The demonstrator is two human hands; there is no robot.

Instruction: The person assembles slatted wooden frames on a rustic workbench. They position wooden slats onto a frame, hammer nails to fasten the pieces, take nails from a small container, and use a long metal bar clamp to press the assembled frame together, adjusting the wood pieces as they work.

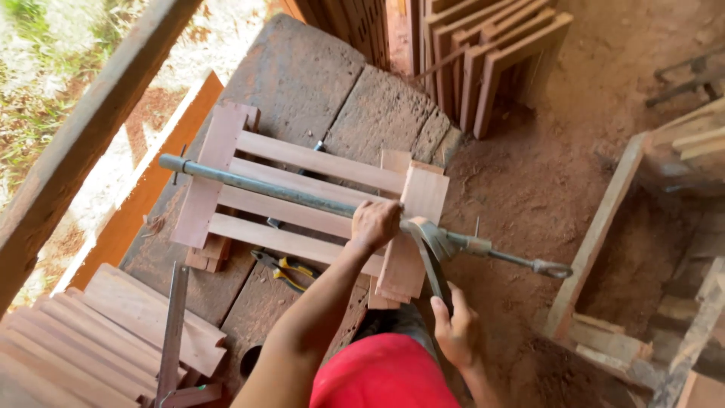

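Here left hand (375, 224) grips pipe clamp (302, 198); right hand (455, 326) on clamp handle (432, 261)

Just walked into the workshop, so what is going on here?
A person stands over a slatted wooden frame lying on a rough workbench. A long metal bar clamp lies across the slats. The left hand rests on the bar, and the right hand holds the clamp's curved handle. Yellow-handled pliers lie beside the frame.

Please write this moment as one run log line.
left hand: on bar clamp | right hand: holds clamp handle | slatted wooden frame: on workbench
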